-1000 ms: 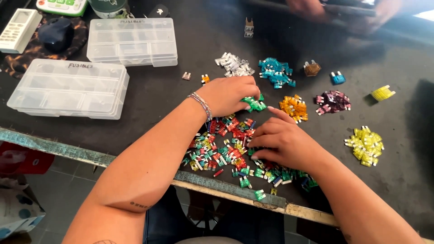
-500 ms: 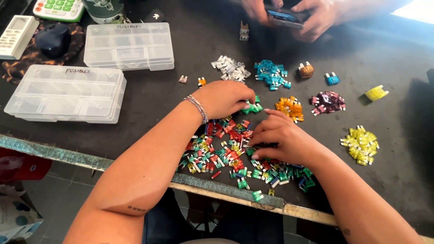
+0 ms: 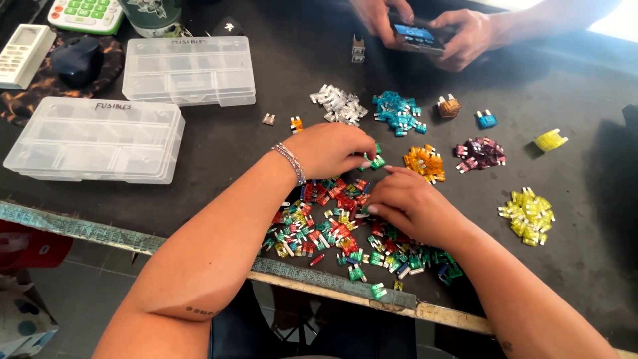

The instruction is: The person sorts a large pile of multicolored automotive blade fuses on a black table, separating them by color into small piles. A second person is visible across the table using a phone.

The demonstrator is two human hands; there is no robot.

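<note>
Left hand (image 3: pixel 335 149) pinched green fuses (image 3: pixel 376 159); right hand (image 3: pixel 409 206) curled, fingertips on mixed fuse pile (image 3: pixel 325 223), grasp unclear.

Under my hands the mixed fuses (image 3: pixel 332 226) are small glossy translucent plastic with thin bright metal blades. The worktop (image 3: pixel 252 166) they lie on is matt, dark and faintly speckled; its near edge (image 3: pixel 319 276), just below my wrists, is worn and rough with a chipped strip. On my left wrist sits a thin beaded bracelet (image 3: pixel 292 163). Well to the left of my left hand (image 3: pixel 332 149), two organiser boxes (image 3: pixel 100 139) are clear, smooth plastic with a soft sheen. Beyond my right hand (image 3: pixel 405 206), the yellow fuses (image 3: pixel 528 216) shine glassy.
</note>
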